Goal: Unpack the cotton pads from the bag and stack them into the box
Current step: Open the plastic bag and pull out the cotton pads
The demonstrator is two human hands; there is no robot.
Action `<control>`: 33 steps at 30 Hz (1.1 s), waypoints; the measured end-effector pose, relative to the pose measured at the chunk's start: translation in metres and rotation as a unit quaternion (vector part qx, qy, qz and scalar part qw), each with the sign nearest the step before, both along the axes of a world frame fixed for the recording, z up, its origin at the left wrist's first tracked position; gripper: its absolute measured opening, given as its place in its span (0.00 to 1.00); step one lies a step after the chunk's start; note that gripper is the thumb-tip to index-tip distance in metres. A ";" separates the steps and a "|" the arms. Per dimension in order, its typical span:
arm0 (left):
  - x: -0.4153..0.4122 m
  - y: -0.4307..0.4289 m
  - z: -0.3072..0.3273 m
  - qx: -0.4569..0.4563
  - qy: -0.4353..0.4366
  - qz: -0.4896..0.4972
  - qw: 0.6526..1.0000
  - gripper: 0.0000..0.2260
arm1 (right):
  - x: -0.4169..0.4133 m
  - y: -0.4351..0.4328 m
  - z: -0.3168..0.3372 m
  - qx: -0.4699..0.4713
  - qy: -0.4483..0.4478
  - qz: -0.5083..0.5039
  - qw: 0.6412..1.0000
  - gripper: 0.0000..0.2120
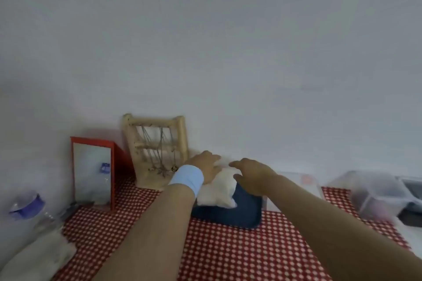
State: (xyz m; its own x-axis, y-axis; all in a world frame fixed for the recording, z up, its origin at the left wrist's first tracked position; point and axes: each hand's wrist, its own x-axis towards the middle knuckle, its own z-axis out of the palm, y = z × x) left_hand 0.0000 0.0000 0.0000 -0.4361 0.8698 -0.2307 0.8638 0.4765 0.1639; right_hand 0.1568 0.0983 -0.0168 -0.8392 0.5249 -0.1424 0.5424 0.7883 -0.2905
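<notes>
Two — left hand (206,166), right hand (251,175) — at bag (217,193).

A plain pale-grey wall (205,41) fills most of the view, evenly and softly lit. Below it a red cloth (228,253) with white checks covers the table. At the back left stands a red-framed mirror (92,173). Just to its right, against the wall, is a small wooden rack (157,148) strung with cord. A blurred clear bottle (29,210) lies at the left edge, near a white towel (38,258).
</notes>
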 end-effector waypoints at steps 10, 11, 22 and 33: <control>-0.004 -0.022 -0.089 0.111 -0.082 0.095 0.986 0.25 | -0.008 -0.029 -0.078 -0.038 0.138 -0.039 0.989 0.27; 0.000 -0.028 -0.093 0.141 -0.101 0.100 0.980 0.28 | -0.002 -0.035 -0.081 -0.036 0.151 -0.042 0.987 0.30; 0.065 -0.102 -0.079 0.386 -0.160 0.055 0.907 0.47 | 0.072 -0.103 -0.042 -0.067 0.299 -0.150 0.940 0.21; 0.111 -0.076 -0.091 0.454 -0.247 0.124 0.847 0.26 | 0.108 -0.089 -0.063 -0.115 0.299 -0.126 0.939 0.21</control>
State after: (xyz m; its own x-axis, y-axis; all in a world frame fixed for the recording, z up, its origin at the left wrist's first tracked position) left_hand 0.1110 -0.0759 -0.0908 -0.6768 0.6819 0.2774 0.4746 0.1162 0.8725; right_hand 0.2649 0.0098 -0.0795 -0.6582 0.7308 0.1809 0.3888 0.5358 -0.7495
